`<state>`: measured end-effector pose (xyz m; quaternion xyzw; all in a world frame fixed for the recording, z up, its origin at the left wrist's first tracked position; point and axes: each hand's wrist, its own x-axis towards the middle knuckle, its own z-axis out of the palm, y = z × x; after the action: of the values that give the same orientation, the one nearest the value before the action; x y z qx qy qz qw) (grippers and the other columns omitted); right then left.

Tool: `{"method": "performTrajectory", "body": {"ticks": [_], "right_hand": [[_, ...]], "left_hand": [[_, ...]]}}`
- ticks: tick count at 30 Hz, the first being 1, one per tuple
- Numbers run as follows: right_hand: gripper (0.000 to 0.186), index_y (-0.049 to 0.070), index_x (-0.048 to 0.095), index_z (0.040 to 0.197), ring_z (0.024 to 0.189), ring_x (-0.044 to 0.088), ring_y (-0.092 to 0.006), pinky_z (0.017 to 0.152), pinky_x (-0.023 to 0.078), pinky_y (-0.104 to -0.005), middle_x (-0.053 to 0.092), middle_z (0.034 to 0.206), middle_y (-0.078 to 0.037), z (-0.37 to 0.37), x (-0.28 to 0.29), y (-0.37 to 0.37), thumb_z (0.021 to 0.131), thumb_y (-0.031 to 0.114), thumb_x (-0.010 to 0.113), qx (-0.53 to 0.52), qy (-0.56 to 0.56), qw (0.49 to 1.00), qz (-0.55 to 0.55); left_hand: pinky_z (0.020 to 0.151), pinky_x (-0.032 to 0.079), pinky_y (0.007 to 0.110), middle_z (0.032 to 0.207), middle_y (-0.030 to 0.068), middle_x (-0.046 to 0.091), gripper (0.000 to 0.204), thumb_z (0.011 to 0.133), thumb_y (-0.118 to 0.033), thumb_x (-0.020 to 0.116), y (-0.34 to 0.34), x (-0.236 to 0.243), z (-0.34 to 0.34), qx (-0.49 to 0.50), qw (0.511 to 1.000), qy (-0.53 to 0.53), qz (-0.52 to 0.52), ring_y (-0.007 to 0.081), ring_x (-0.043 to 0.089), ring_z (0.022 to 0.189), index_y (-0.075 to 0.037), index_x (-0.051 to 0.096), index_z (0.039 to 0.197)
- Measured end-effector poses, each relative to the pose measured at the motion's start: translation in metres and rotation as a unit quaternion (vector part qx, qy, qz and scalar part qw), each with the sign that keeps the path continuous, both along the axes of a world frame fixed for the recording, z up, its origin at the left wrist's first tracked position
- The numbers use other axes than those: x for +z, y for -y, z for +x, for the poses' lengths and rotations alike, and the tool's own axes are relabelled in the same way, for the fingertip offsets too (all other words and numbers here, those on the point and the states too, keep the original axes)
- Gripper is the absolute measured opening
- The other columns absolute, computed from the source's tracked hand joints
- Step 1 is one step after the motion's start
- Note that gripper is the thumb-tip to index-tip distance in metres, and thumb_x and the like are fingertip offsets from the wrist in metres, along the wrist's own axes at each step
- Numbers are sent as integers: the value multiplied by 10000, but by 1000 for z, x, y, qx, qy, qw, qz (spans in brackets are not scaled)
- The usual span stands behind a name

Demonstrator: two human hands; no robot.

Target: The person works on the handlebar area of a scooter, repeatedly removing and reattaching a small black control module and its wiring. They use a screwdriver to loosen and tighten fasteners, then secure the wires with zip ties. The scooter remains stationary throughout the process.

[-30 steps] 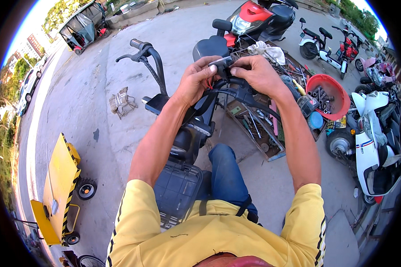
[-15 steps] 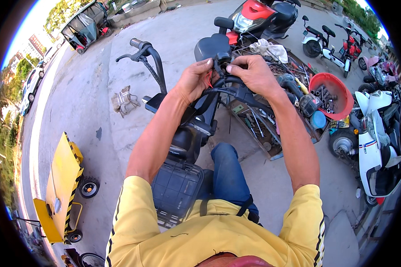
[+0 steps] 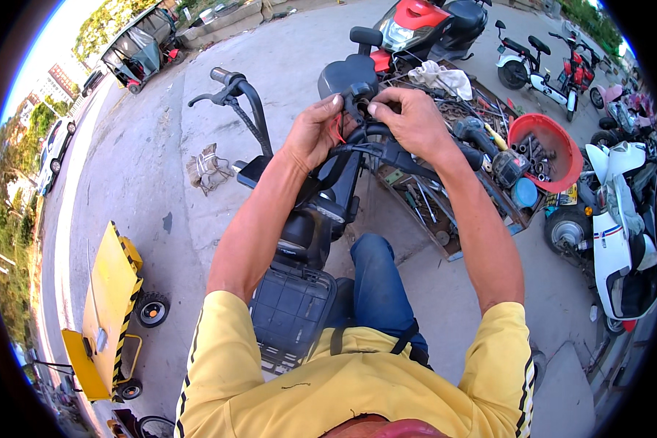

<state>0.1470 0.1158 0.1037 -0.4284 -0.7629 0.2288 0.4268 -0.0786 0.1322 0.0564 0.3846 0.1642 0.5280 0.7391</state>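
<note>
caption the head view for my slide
A person's left grip and right grip flank a small black part at the handlebar, a red basin at right.

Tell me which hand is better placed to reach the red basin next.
The right hand, I'd judge: it is nearer the red basin, which lies to its right, while the left hand is farther away.

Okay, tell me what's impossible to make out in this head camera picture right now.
All in the head view:
Left hand: most fingertips, hidden by the hand itself and the black fitting.
Red wire: its ends, too small to trace.
Tool tray: partly hidden by the right forearm.
Bicycle wheel: lower part, cut off by the bottom edge.
</note>
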Motion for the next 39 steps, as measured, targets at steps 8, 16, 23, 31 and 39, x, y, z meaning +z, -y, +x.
{"method": "performTrajectory", "body": {"ticks": [8,16,23,31,39], "right_hand": [[256,70,762,950,849,684,-257,753,502,-397,709,881,-72,-8,9,29,896,319,743,10,50,992,117],[142,100,744,954,901,663,-256,825,439,-398,690,931,-32,-13,2,27,892,227,725,-36,51,982,181],[136,96,730,966,846,657,-230,793,460,-378,649,904,-11,-20,16,45,833,95,761,-85,101,898,420],[200,90,745,991,848,639,-242,773,469,-377,639,914,-37,-18,12,45,801,35,774,-67,78,895,435],[210,69,731,1014,829,621,-290,721,499,-403,613,912,-76,-20,2,40,815,5,754,-45,21,925,376]], "left_hand": [[830,626,291,1048,106,700,281,1011,-204,668,4,4,2,93,994,62,13,178,702,887,30,626,1161],[929,610,330,1110,124,700,312,978,-162,683,13,15,8,92,990,51,89,197,699,1021,38,597,1201],[1009,568,389,1213,124,663,462,862,9,681,24,20,1,64,984,73,148,231,679,1096,3,557,1307],[932,555,370,1224,128,631,574,772,96,667,28,19,1,10,980,86,179,227,652,1101,-68,547,1309],[981,556,397,1311,90,567,569,784,86,714,31,20,-5,-6,985,39,169,212,632,1174,-96,563,1302]]}}
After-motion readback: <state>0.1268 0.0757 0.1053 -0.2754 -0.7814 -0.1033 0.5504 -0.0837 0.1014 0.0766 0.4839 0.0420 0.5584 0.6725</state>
